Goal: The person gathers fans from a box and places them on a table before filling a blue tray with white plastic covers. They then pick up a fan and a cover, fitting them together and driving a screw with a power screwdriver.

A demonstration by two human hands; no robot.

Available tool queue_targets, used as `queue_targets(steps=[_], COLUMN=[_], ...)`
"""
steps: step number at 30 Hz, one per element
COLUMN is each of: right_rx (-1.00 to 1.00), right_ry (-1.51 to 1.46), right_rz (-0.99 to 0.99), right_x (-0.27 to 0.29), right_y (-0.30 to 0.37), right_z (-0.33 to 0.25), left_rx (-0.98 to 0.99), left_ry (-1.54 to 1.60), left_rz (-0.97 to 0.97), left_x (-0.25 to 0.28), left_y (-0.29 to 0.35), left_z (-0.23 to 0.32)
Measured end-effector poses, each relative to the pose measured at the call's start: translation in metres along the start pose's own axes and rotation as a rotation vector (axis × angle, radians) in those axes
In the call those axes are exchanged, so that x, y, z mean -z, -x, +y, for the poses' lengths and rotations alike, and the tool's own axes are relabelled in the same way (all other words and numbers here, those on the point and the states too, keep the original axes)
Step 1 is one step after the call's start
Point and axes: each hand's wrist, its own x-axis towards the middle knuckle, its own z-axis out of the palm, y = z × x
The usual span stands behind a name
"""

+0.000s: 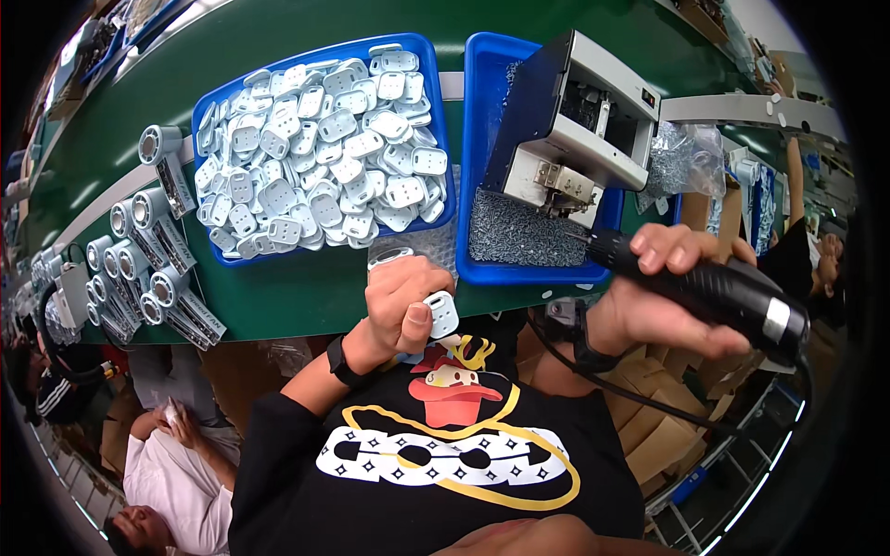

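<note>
1. The white plastic plate (443, 313) is a small rounded piece with smooth matte faces. It sits at the thumb side of the left hand (400, 306), just over the near edge of the green table (306, 287) and above the person's black printed shirt (445, 445).
2. The left hand is closed around the plate and around a pale cylindrical part (389, 254) whose top shows above the knuckles; the thumb presses on the plate's face. A black band circles that wrist.
3. The right hand (663, 296) is wrapped tightly around a black electric screwdriver (714, 295), a long round-bodied tool with a silver ring near its rear end and a black cord trailing from it. Its tip points left, toward the tray of screws.
4. Just beyond the tool stands a blue plastic tray (482, 111) holding a heap of small grey metal screws (519, 239), fine and glittery in texture. A boxy white and dark blue screw feeder (579, 116) sits in the same tray.
5. Left of it, a second blue tray (426, 56) is piled high with white plastic plates (315, 148) of the same rounded shape, each with small holes.
6. Further left on the table lie rows of grey finished pieces (153, 250), each with a round ribbed head and a flat labelled tail.
7. A clear bag (681, 153) of shiny small parts lies to the right of the feeder.
8. Another person in a white shirt (176, 482) sits at the lower left.
</note>
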Motion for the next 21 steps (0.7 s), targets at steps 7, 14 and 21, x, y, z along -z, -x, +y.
queue_targets(steps=[7,14,21], right_rx=[-0.309,-0.794,-0.876], right_ry=[0.352,0.293,0.654], right_rz=[0.044,-0.327,-0.551], right_x=[0.025,0.000,-0.031], right_y=[-0.005,0.052,0.083], right_z=[-0.007,-0.016,0.021], left_rx=[0.128,0.469,0.727], left_ry=[-0.211,-0.145,-0.309], left_rz=[-0.013,0.797,0.913], left_x=[0.016,0.126,0.203], left_y=[0.003,0.038,0.061], left_z=[0.031,0.030,0.034])
